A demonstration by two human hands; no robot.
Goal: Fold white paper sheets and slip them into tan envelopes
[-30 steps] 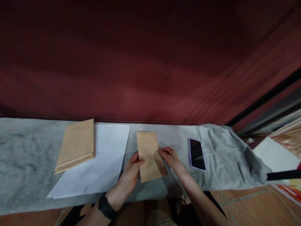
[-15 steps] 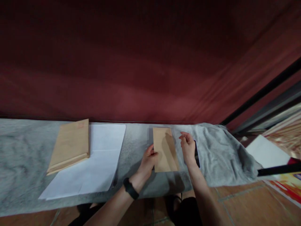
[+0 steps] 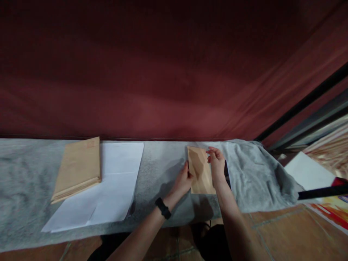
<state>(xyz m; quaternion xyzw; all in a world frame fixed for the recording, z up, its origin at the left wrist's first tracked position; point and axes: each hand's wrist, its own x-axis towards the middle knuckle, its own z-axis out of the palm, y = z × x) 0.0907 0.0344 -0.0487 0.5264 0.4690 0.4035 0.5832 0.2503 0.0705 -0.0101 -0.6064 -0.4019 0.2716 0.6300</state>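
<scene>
A brown paper envelope (image 3: 200, 172) stands tilted over the grey cloth in front of me. My left hand (image 3: 183, 181), with a black band on its wrist, is closed on the left edge of this envelope, thumb on the near face. At the upper right edge is my right hand (image 3: 216, 163), its fingers bent and thumb and forefinger a little apart. Whether these fingertips touch the paper I cannot tell. Partly hidden behind the right hand lies a dark, flat, phone-like object (image 3: 227, 175).
A stack of brown envelopes (image 3: 77, 166) rests on white paper sheets (image 3: 119, 188) at the left. Grey cloth (image 3: 252, 177) covers the long narrow surface. Behind it hangs a dark red curtain (image 3: 163, 90). Black bars (image 3: 323, 192) and a white board (image 3: 310, 174) are at the right.
My left hand has carried the envelope to the right, up to my right hand. The right hand has stayed nearly in place, and its fingertips are now at the envelope's edge.
</scene>
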